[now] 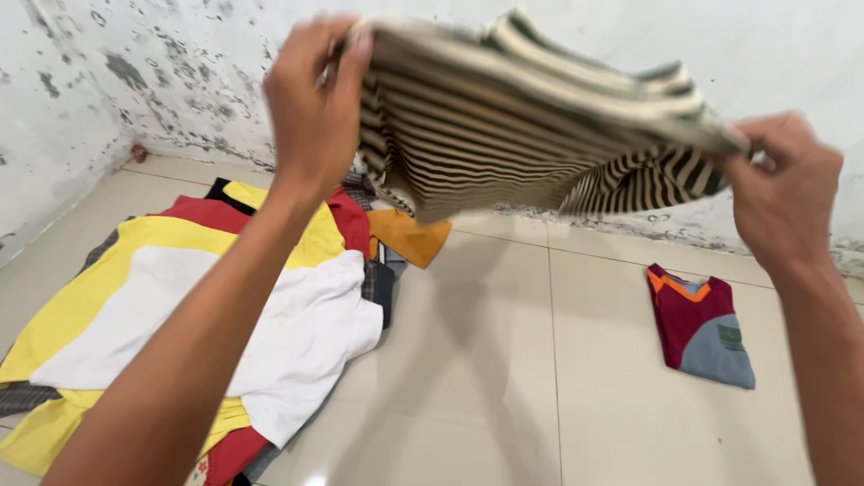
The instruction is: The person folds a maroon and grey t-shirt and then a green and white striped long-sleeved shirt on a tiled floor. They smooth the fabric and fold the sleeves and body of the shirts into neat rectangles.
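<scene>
A cream and dark striped shirt (531,117) hangs in the air at chest height, stretched between both hands. My left hand (310,103) grips its left edge with closed fingers. My right hand (783,193) pinches its right edge. The cloth is blurred and sags in the middle, above the pale tiled floor (504,360).
A pile of clothes lies on the floor at the left, with a white, yellow and red shirt (270,315) on top and an orange piece (409,236) at its far side. A folded maroon and grey shirt (706,328) lies at the right. A stained white wall (135,81) runs behind.
</scene>
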